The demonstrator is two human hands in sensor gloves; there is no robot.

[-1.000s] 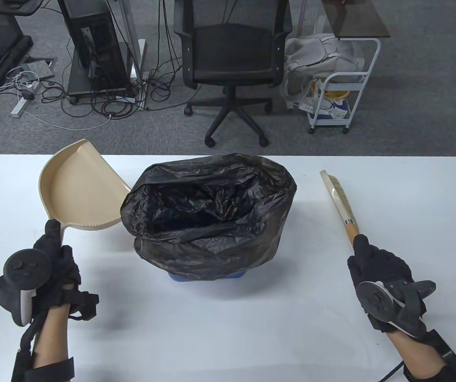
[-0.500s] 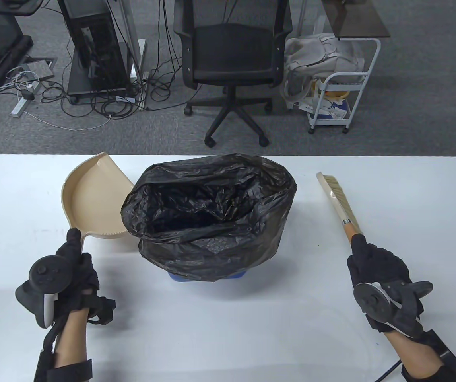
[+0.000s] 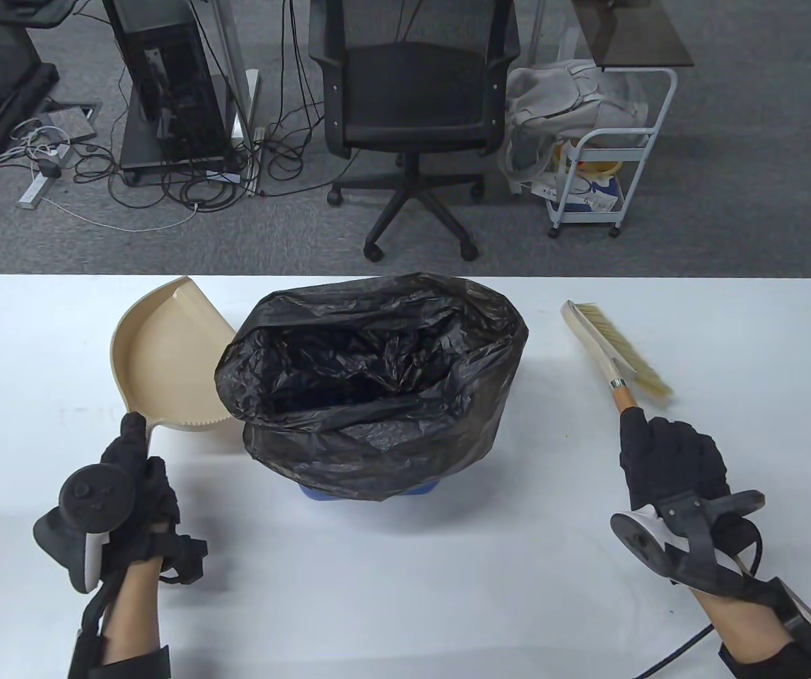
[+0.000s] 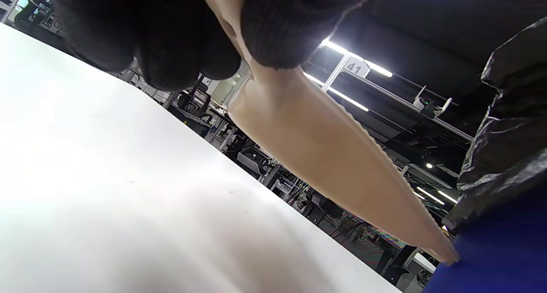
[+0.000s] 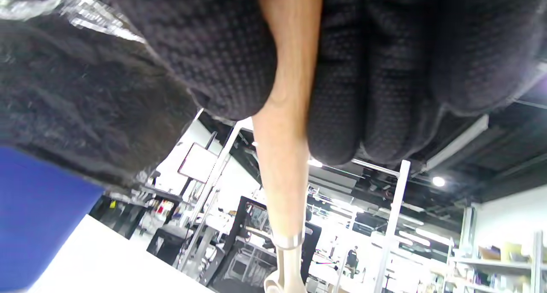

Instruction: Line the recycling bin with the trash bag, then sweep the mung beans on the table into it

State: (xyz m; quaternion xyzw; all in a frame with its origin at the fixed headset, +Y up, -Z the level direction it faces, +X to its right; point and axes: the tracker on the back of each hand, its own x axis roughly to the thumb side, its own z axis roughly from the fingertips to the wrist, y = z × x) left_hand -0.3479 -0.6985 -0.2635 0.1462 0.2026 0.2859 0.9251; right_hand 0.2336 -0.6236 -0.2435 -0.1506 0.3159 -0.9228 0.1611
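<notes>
My left hand gripped the beige dustpan beside the bag-lined recycling bin on the tabletop, while my right hand clasped the brush handle

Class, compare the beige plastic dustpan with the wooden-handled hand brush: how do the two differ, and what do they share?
The beige plastic dustpan is a broad scoop left of the bag-lined bin, held by the left hand. The wooden-handled hand brush is long and slim, right of the bin, in the right hand. Both are gripped by their handles and point away from the person.
</notes>
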